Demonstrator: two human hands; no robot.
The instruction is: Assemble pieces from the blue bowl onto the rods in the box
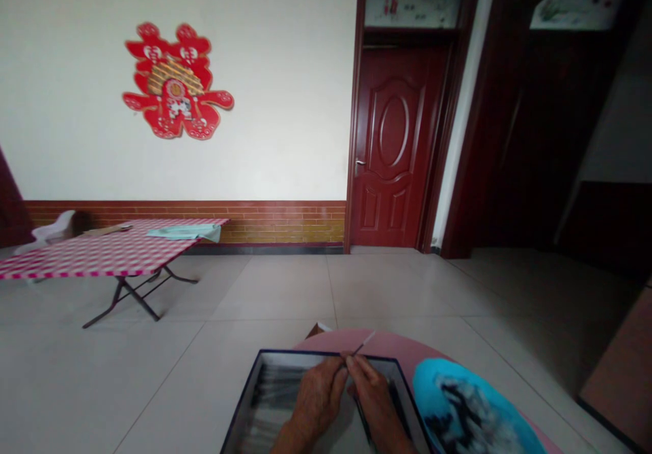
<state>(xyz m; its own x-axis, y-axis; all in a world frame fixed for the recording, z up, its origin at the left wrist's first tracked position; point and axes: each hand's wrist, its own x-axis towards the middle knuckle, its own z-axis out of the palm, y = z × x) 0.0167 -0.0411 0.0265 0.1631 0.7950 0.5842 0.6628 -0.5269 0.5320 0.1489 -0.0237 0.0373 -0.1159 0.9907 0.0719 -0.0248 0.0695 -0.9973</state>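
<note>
At the bottom centre of the frame, the person's left hand [316, 396] and right hand [374, 393] meet over the far part of a shallow, dark-rimmed box [300, 353]. Both have their fingers curled in, with thumbs and fingertips closed in a pinch around the near end of a thin rod [365, 342]. The rod slants up and to the right past the box's far rim, dark lower down and pale toward its tip.

Inside the box, at left, lie blurred dark thin strips [279, 382]; a dark slender piece [365, 425] shows beside the right hand, though whether that hand touches it cannot be told. The box sits on a pink round-edged table [400, 342]. Just right of the box, at the lower right, is a bright blue bag-like item [425, 372] with a black and white mass [466, 410] in it, too blurred to identify.

At middle left stands a folding table [102, 250] under a pink-and-white checked cover, bearing a pale green cloth [186, 232] near its right end. A white chair [58, 226] stands behind it. A red cut-out decoration [176, 87] hangs on the upper-left wall, and a closed dark red door [392, 141] is right of centre.
</note>
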